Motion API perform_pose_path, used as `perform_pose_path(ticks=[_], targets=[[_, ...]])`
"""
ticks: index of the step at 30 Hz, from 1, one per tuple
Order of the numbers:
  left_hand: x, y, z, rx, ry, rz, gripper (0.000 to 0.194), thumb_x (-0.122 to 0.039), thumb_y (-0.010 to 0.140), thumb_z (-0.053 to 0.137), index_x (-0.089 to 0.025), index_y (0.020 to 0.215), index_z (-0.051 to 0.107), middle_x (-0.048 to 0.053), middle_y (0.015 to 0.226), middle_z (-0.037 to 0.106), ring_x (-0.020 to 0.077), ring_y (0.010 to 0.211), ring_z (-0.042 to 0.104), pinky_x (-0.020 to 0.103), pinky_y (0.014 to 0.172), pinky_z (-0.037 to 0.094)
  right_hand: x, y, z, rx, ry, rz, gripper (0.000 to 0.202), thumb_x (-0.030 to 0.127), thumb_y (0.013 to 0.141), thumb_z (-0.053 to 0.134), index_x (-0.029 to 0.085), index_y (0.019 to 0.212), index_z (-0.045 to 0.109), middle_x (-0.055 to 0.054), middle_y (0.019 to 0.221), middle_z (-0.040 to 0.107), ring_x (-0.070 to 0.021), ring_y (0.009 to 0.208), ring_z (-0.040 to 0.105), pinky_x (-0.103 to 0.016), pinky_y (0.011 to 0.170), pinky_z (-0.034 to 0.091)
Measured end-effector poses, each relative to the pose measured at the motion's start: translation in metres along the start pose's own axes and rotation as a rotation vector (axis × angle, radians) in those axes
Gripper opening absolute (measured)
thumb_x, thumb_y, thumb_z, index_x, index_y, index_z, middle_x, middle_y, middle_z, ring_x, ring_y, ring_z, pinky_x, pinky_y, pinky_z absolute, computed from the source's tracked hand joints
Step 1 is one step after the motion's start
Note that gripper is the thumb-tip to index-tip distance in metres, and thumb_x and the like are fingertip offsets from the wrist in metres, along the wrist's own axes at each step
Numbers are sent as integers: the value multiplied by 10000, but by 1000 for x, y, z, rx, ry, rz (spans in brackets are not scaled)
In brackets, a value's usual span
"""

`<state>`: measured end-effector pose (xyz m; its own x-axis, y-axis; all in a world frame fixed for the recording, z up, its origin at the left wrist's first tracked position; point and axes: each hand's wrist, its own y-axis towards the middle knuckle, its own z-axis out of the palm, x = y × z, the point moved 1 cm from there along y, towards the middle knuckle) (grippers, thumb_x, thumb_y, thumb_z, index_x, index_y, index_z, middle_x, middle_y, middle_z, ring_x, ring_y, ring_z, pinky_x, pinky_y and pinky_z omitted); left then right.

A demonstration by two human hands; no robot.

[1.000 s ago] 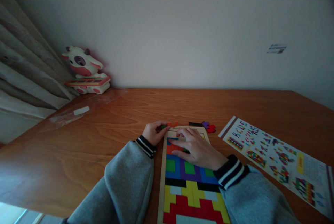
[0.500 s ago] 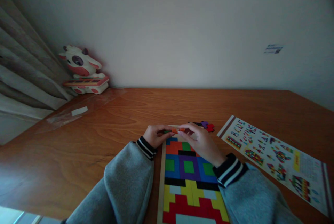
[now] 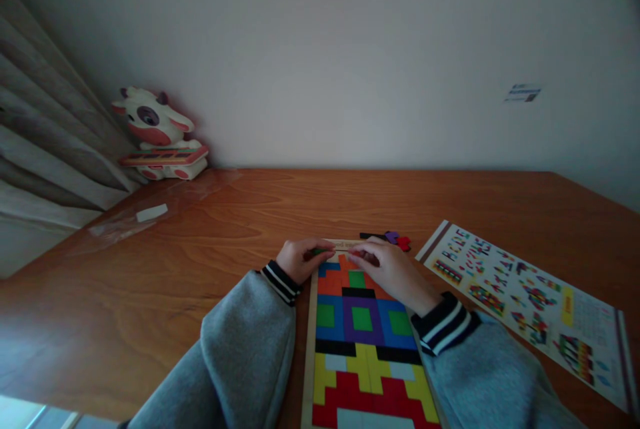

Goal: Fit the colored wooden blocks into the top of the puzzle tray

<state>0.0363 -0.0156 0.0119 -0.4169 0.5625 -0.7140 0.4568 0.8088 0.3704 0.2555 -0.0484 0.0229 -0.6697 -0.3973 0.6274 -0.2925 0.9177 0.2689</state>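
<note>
A wooden puzzle board (image 3: 309,362) lies in front of me, filled with coloured blocks up to near its far end. My left hand (image 3: 301,260) is at the far left corner of the board, fingers closed on a green block (image 3: 319,251) that shows only in part. Over the far right part of the board is my right hand (image 3: 387,272), thumb and fingers pinched on a small red block (image 3: 356,254), mostly hidden. Between the two hands, an orange block (image 3: 343,262) stands out at the top of the filled area, against other orange blocks.
Loose black, purple and red blocks (image 3: 397,240) lie just past the board's far right corner. A printed pattern sheet (image 3: 525,302) lies to the right. A cow-shaped toy keyboard (image 3: 165,139) stands at the back left, near clear plastic wrapping (image 3: 125,226) and a curtain (image 3: 45,129).
The orange block has left the fingertips and now lies on the board. My right hand has drawn slightly right and down, opening a gap between the hands. The left has hardly moved.
</note>
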Motion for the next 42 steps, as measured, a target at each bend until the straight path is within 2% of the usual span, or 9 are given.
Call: perform_pose_path(ticks=[7,14,19,21,24,30,37,39,42], targets=[[-3,0,1,46,73,91,186,-304,870,610,-185,966,716,38,940,754,145,825,709,214,754,541,-7,-4,4,-3,-77,-19,180,358,912,553,224,929,673,-59,944,625,-182,816,638,-326,746,507],[-5,0,0,51,124,116,185,-305,873,605,-184,958,717,34,865,753,123,696,688,198,646,520,-5,-2,4,9,-39,-18,159,337,904,557,218,930,659,-56,942,626,-175,785,641,-319,726,513],[-3,1,-2,29,91,126,187,-320,870,612,-200,949,732,39,861,739,139,745,674,223,689,527,-19,4,-21,-152,-84,37,219,340,922,496,209,904,671,-54,863,654,-188,778,628,-327,723,490],[-2,1,-2,-34,61,73,184,-341,853,634,-208,922,741,39,856,736,145,739,667,232,684,530,-34,4,-31,-239,-162,60,216,328,916,492,202,919,667,-66,898,659,-207,835,626,-345,765,483],[1,2,-1,-107,-51,-54,214,-375,829,660,-197,921,735,42,887,744,155,769,680,239,696,540,-55,1,-41,-280,-310,104,224,338,900,505,192,923,672,-97,930,652,-242,867,620,-390,809,478],[8,1,2,-105,-163,-164,289,-428,789,690,-175,924,720,48,849,746,155,719,681,245,665,546,-61,-2,-43,-177,-332,89,318,460,865,551,202,1010,670,-99,992,613,-259,947,601,-407,868,474],[10,1,2,-114,-154,-182,299,-443,773,700,-169,894,714,52,803,741,153,681,677,246,644,543,-60,-9,-43,-19,-374,89,596,573,755,636,229,1238,577,-121,1155,541,-319,1091,534,-481,930,439],[10,1,2,-121,-159,-193,299,-441,768,705,-169,891,711,49,790,741,149,664,673,240,626,540,-61,-10,-43,-16,-364,103,590,572,757,634,241,1242,575,-120,1158,546,-319,1101,533,-478,930,440],[10,1,1,-129,-179,-217,297,-434,762,712,-167,891,709,49,788,742,154,672,679,244,631,546,-61,-9,-45,-36,-332,97,443,538,829,565,230,1139,638,-112,1106,581,-289,1057,564,-445,918,453]])
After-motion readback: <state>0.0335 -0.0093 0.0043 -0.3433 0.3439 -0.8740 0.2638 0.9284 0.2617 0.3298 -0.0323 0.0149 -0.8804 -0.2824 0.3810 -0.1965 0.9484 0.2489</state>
